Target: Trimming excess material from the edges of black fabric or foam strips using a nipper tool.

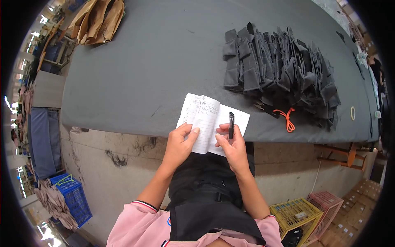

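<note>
Looks like note-taking tbh, handwritten lined notebook (pixel 203 133) open at the grey table's (pixel 140 86) near edge. Left hand (pixel 181 142) pinches its page, right hand (pixel 234 153) grips a black pen (pixel 231 119) upright. Writing would call for tilting the pen down while the left steadies the paper.
</note>
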The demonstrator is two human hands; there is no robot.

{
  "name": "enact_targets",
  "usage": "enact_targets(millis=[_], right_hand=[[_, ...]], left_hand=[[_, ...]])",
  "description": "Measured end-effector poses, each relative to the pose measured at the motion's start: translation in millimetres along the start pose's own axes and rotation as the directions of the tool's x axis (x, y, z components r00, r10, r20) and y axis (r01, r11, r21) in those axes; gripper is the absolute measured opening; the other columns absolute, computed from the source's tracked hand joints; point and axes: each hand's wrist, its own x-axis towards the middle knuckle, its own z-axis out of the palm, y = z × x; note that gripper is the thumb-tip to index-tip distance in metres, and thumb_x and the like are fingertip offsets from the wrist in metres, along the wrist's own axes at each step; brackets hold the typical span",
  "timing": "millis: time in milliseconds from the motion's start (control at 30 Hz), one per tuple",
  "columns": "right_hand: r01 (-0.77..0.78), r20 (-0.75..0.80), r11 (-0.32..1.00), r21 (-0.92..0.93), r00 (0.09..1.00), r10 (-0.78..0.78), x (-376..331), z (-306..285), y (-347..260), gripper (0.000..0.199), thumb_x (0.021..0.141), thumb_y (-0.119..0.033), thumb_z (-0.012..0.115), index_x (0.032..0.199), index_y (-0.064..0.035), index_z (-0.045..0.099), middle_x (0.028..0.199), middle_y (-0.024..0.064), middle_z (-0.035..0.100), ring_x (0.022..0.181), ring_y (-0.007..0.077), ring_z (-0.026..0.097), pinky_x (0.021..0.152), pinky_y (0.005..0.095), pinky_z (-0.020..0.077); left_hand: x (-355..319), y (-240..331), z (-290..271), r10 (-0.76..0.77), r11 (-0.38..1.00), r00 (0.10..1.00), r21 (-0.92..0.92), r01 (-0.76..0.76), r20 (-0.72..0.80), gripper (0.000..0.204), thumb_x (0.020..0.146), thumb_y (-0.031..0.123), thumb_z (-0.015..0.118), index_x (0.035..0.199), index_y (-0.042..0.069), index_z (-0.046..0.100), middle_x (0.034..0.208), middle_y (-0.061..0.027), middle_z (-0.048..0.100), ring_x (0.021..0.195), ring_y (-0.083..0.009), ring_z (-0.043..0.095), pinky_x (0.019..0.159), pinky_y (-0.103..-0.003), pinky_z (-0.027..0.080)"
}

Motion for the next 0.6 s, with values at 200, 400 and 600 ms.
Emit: enact_targets(millis=[200, 400, 600], right_hand=[[0.0, -0.034, 0.996, 0.093, 0.999, 0.003, 1.4, 0.2, -1.8, 0.03, 0.086, -0.013, 0.062, 0.11, 0.0001, 0.047, 0.098, 0.0082, 0.055, 0.078, 0.0116, 0.055, 0.075, 0.0261, 0.0441], [0.116, -0.141, 0.992, 0.04, 0.984, -0.109, 8.5, -2.0, -4.1, 0.055, 0.076, -0.023, 0.074, 0.113, 0.002, 0.041, 0.099, 0.0115, 0.055, 0.088, 0.0165, 0.055, 0.077, 0.0316, 0.0462], [0.176, -0.244, 0.96, -0.216, 0.943, -0.228, 20.2, -0.8, -15.4, 0.071, 0.071, -0.021, 0.078, 0.122, 0.0026, 0.034, 0.113, 0.0148, 0.048, 0.091, 0.0183, 0.057, 0.079, 0.0337, 0.0461]], left_hand=[[2.0, 1.4, 18.8, -0.042, 0.917, 0.998, -0.399, 0.016, -0.056, 0.022, 0.08, 0.015, 0.069, 0.077, -0.004, 0.058, 0.071, -0.0066, 0.062, 0.063, -0.0069, 0.047, 0.058, -0.025, 0.042], [0.8, -5.2, 32.7, 0.2, 0.979, 0.975, -0.014, -0.202, -0.099, 0.03, 0.081, 0.019, 0.068, 0.068, -0.003, 0.052, 0.06, -0.011, 0.053, 0.054, -0.0114, 0.04, 0.051, -0.03, 0.038], [-1.7, 2.4, 30.9, 0.058, 0.997, 0.997, -0.052, -0.06, -0.045, 0.035, 0.087, 0.021, 0.059, 0.066, -0.004, 0.045, 0.055, -0.0144, 0.044, 0.049, -0.0172, 0.036, 0.048, -0.034, 0.032]])
